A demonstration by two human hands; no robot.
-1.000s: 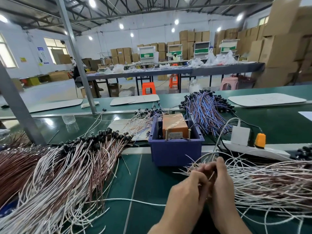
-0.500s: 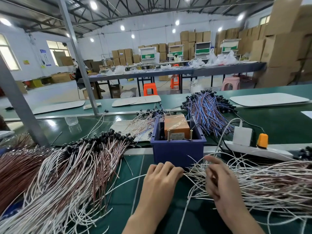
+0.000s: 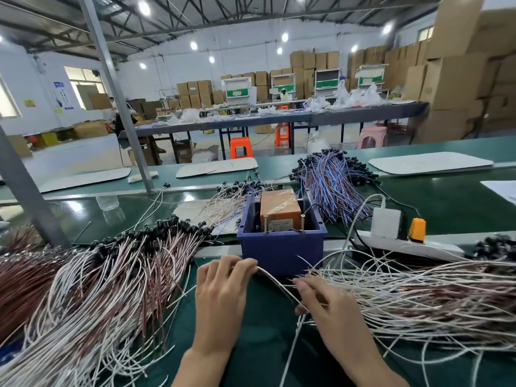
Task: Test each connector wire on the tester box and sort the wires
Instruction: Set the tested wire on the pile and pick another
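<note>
The orange tester box [image 3: 280, 209] sits inside a blue plastic bin [image 3: 280, 251] at the middle of the green bench. My left hand [image 3: 220, 297] is just in front of the bin, its fingertips pinching one end of a white connector wire [image 3: 275, 283]. That wire runs down to my right hand [image 3: 326, 308], which grips it at the left edge of a big pile of white and brown wires [image 3: 418, 297]. Another heap of white and brown wires with black connectors [image 3: 111, 275] lies to the left.
A white power strip [image 3: 405, 245] with a white adapter and an orange plug lies right of the bin. Blue and purple wires [image 3: 332, 182] are heaped behind it. A grey steel post [image 3: 122, 121] rises at the back left. Cardboard boxes and tables fill the hall behind.
My hands, joined one second ago, have parted. The left hand moved left and forward to the bin's front, drawing one white wire out between it and the right hand.
</note>
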